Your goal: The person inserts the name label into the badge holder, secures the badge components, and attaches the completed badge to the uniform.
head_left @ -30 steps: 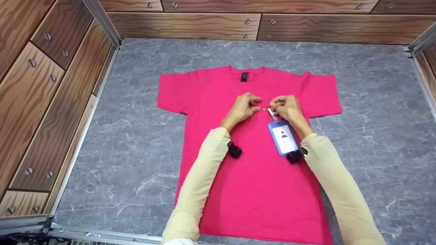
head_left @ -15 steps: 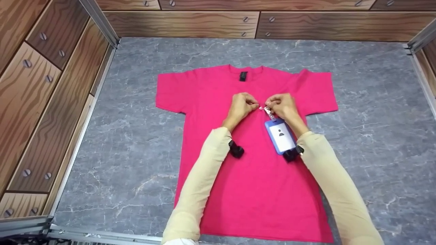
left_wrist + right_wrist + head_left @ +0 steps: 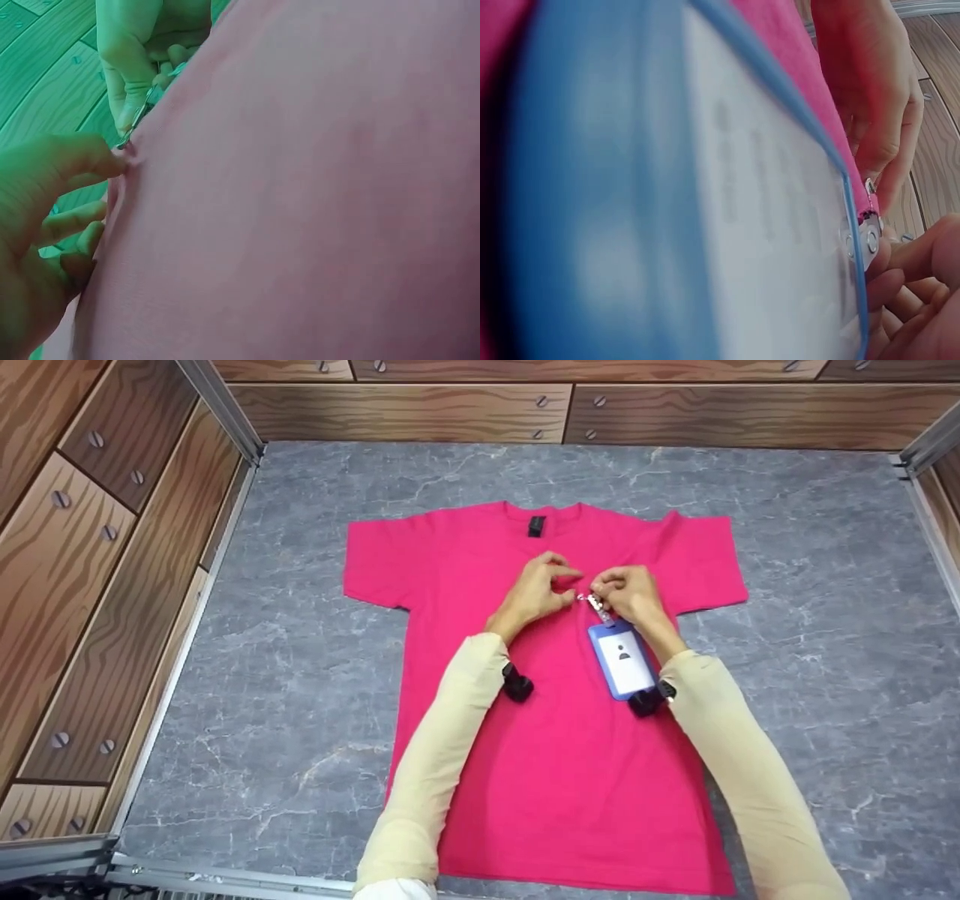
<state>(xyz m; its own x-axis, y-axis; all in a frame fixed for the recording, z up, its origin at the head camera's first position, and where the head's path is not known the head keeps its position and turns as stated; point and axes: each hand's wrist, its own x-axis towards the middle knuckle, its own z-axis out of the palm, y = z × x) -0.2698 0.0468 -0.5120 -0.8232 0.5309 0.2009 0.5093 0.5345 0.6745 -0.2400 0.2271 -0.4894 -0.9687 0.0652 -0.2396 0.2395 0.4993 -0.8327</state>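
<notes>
A pink T-shirt [image 3: 555, 765] lies spread on the grey marbled tabletop, collar away from me. On its chest is an ID badge [image 3: 624, 660] with a blue frame and a white card bearing a small person icon. My right hand [image 3: 634, 598] pinches the badge's metal clip [image 3: 596, 604]. Beside it my left hand [image 3: 534, 594] has thumb and forefinger parted, a digit touching a small raised fold of shirt fabric [image 3: 131, 159] at the clip's tip. In the right wrist view the blurred badge holder [image 3: 772, 187] fills much of the picture, and the clip [image 3: 868, 241] shows beyond its edge.
Wood-patterned panels [image 3: 397, 414] stand along the back and left, with metal frame rails [image 3: 187, 641] at the tabletop's edges. A black wrist camera [image 3: 517, 684] hangs below my left wrist, and another [image 3: 645, 702] overlaps the badge's lower corner.
Over the last half second my left thumb and forefinger have parted from a closer pinch. The right hand and badge have shifted only slightly.
</notes>
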